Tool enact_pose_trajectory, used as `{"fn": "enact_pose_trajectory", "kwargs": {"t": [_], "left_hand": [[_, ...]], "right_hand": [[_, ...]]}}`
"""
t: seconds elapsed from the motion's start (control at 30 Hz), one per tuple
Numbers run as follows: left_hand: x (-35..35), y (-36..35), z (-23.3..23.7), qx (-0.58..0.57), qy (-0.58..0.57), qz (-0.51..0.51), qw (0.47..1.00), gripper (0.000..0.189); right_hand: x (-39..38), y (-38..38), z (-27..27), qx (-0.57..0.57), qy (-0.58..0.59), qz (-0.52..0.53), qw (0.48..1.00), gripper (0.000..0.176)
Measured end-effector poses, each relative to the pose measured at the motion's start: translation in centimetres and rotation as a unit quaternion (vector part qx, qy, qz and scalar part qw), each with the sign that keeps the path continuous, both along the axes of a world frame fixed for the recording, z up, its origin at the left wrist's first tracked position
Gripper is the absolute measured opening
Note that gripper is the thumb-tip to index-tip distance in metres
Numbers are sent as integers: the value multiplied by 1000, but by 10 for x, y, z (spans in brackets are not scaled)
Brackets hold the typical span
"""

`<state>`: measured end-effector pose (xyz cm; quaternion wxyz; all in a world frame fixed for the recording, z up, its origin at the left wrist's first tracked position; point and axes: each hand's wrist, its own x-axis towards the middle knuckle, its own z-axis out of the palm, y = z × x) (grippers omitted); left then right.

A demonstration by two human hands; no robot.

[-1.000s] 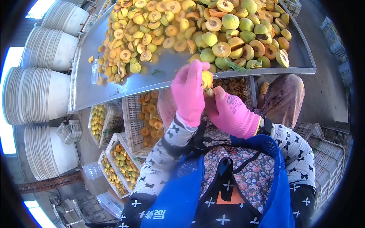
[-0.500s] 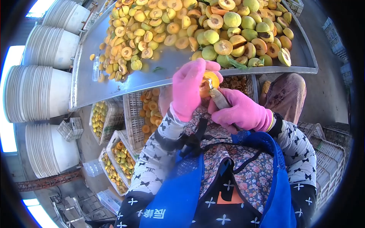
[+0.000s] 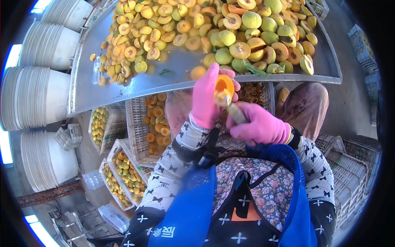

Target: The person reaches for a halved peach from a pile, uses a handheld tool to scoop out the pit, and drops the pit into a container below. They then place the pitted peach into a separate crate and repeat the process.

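Reference: clock face centred on the fruit half, with 12 o'clock toward the top of the head view.

From my remote station I read both hands as near each other, gloved in pink, and joined through the work. The left hand [image 3: 205,99], at 8 o'clock, was clasped around an orange fruit half [image 3: 224,83], with its hollowed cut face exposed. The right hand [image 3: 261,123], between 4 and 5 o'clock, was clamped on the handle of a short tool [image 3: 237,114]. The tool slanted up toward 11 o'clock, its bright end meeting the lower part of the fruit half. Glare and blur covered that end, so I could not tell whether it sat inside the hollow or against the rim.

The fruit half was positioned in front of the near edge of a metal table [image 3: 119,94]. On the table I noted a heap of cut fruit [image 3: 140,37] from 10 to 11 o'clock and green whole fruit [image 3: 251,19] near 12 to 1 o'clock. A leaf [image 3: 256,69] lay at 2 o'clock, and a clear bottle [image 3: 96,72] lay at 9 o'clock.

Below the table edge, a crate [image 3: 139,133] at 8 o'clock held orange fruit halves [image 3: 158,119]. Brown pieces [image 3: 252,95] showed between 3 and 4 o'clock. Stacked white tubs [image 3: 57,99] stood at 9 o'clock, well apart from the hands; stacked crates [image 3: 345,173] stood at 4 o'clock.
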<state>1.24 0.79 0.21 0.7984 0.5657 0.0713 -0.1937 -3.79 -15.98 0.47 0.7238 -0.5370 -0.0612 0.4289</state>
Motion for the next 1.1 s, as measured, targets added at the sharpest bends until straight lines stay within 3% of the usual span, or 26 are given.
{"fn": "enact_pose_trajectory", "kwargs": {"t": [0.03, 0.13, 0.27, 0.3, 0.33, 0.4, 0.43, 0.5, 0.53, 0.57, 0.67, 0.73, 0.8, 0.87, 0.93, 0.97, 1.0, 1.07, 1.1], "left_hand": [[0, 1, 2, -21, 55, 10, 998, 48], [-2, 9, -11, 118, -174, -41, 977, 47], [-16, 64, -11, 59, -38, 7, 998, 39], [-21, 95, -6, 178, -72, -43, 981, 37], [-26, 130, -1, 296, -100, -97, 945, 36], [-34, 186, -3, 413, -153, -64, 895, 40], [-28, 197, -1, 401, -108, -15, 910, 42], [-5, 216, 4, 367, -14, 84, 926, 46], [10, 219, 0, 349, -44, 121, 928, 48], [30, 221, -7, 329, -76, 156, 928, 50], [106, 258, -64, 480, -108, 277, 825, 61], [162, 293, -114, 562, -102, 338, 748, 67], [184, 282, -112, 545, -36, 310, 778, 75], [176, 247, -86, 607, 1, 243, 756, 76], [176, 230, -90, 627, -18, 247, 738, 70], [165, 222, -92, 429, -21, 256, 866, 65], [149, 208, -82, 208, -25, 251, 945, 62], [107, 162, -64, -41, -117, 180, 976, 57], [102, 151, -66, 54, -138, 173, 974, 57]], "right_hand": [[-2, 0, 2, 10, 13, 26, 1000, 17], [-5, -6, 1, 8, 52, 47, 997, 21], [4, -40, -8, -119, 64, 50, 990, 26], [1, -58, -42, -265, -215, 72, 937, 29], [-1, -73, -77, -380, -474, 73, 791, 33], [7, -81, -84, -475, -424, 68, 768, 32], [15, -81, -82, -522, -396, 65, 753, 33], [28, -78, -66, -516, -455, 3, 726, 30], [34, -77, -55, -511, -483, -30, 711, 29], [36, -78, -44, -494, -473, -30, 729, 29], [24, -73, -13, -426, -441, -70, 787, 26], [4, -78, -1, -446, -402, -35, 799, 27], [-8, -70, 6, -441, -357, -49, 822, 27], [-16, -62, 1, -450, -292, -59, 842, 27], [-13, -56, -11, -456, -322, -53, 828, 30], [-12, -53, -16, -438, -343, -64, 828, 31], [-7, -49, -20, -418, -364, -80, 829, 32], [15, -24, -5, -365, -462, -101, 802, 35], [23, -18, -3, -353, -474, -107, 800, 35]]}}
